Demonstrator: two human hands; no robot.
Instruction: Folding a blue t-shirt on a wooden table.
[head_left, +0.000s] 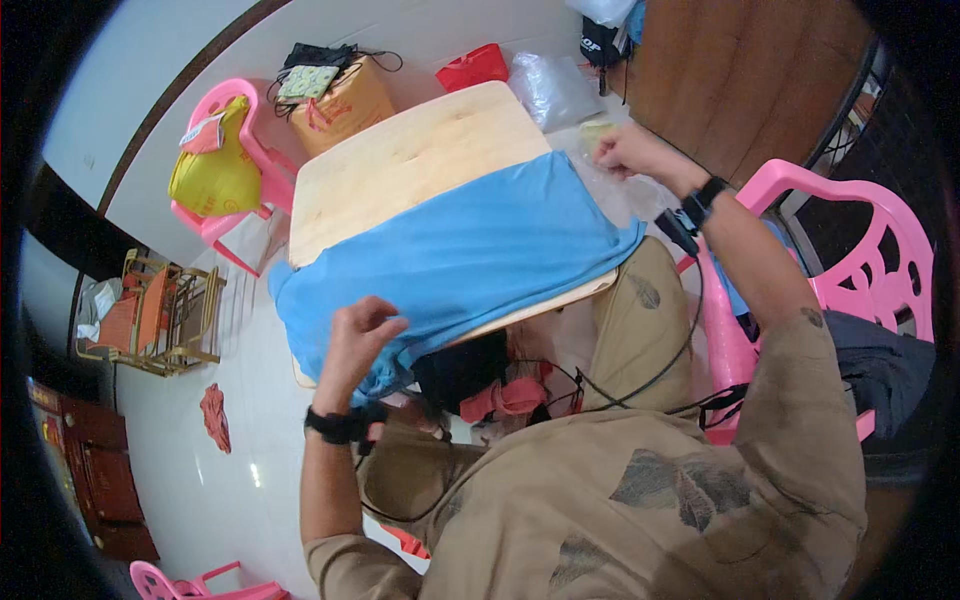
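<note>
Blue cloth (465, 247) lies spread over the near half of a light wooden table (405, 169), its edges hanging over the sides. At the left, my left hand (364, 334) is raised over or against a bunched part of the cloth, thumb and fingers bent; whether it pinches any fabric cannot be told. My right hand (619, 154) is beyond the table's right edge, with curled fingers, in front of a clear plastic bag (637, 199). It is blurred, and what its fingers hold cannot be made out. Both wrists wear black straps, with cables running from them.
Pink plastic chairs stand at the right (795, 180) and the upper left (217, 90), the latter bearing a yellow bag (217, 180). Behind the table are a cardboard box (345, 112), a red bag (476, 67) and a plastic bag (551, 90). A red cloth (215, 420) lies on the floor.
</note>
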